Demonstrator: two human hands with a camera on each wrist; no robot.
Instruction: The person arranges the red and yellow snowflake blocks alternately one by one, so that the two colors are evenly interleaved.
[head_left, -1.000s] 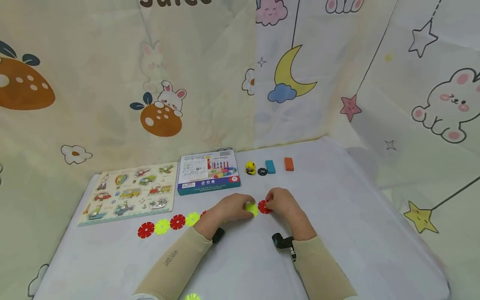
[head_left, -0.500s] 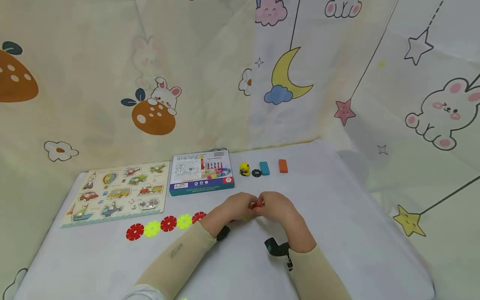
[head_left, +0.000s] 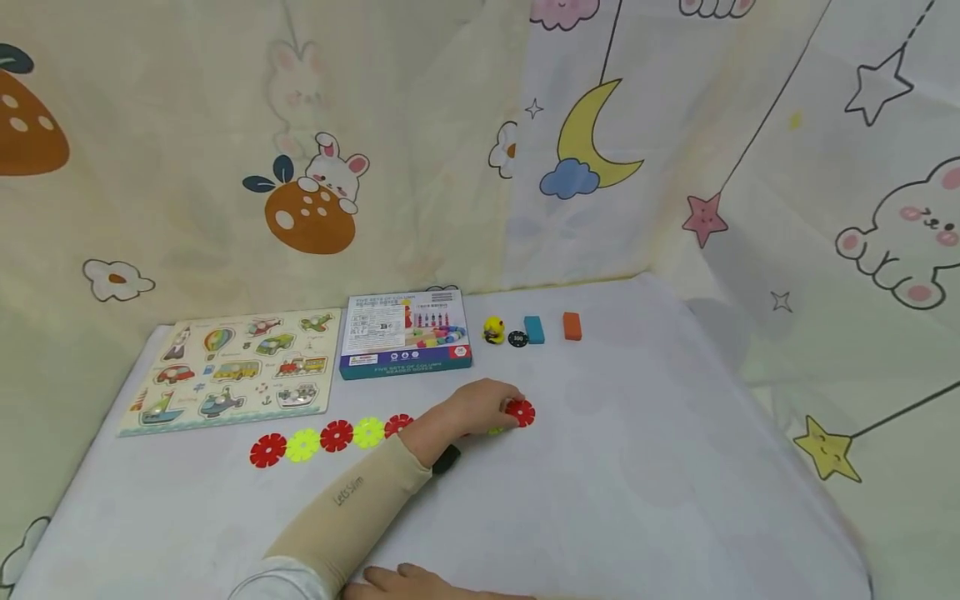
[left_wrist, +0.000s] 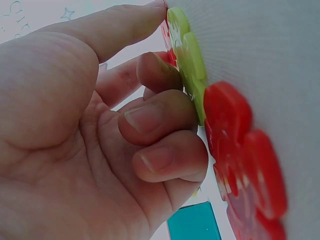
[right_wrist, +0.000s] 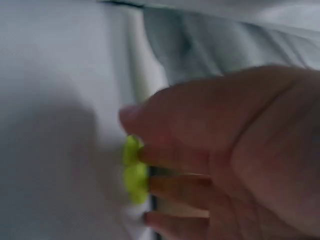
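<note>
A row of alternating red and yellow-green flower-shaped plastic discs runs across the table, from a red disc point(head_left: 267, 450) rightward under my left forearm. My left hand point(head_left: 483, 407) pinches the red disc point(head_left: 522, 413) at the row's right end between thumb and index finger. Its other fingers curl against a yellow-green disc point(left_wrist: 189, 60), beside which another red disc point(left_wrist: 230, 120) lies. Low in the head view, my right hand point(head_left: 401, 585) is near the table's front. Blurred in the right wrist view, its extended fingers touch a yellow-green disc point(right_wrist: 134, 172), thumb apart from it.
A wooden picture puzzle board point(head_left: 236, 371) lies back left, beside a boxed set point(head_left: 405, 335). Right of the box stand a yellow duck figure point(head_left: 493, 330), a black round chip point(head_left: 517, 339), a blue block point(head_left: 534, 329) and an orange block point(head_left: 572, 326).
The right hand carried the red disc left to the neighbouring yellow-green one, then withdrew to the table's front. My left hand shifted onto the red disc.
</note>
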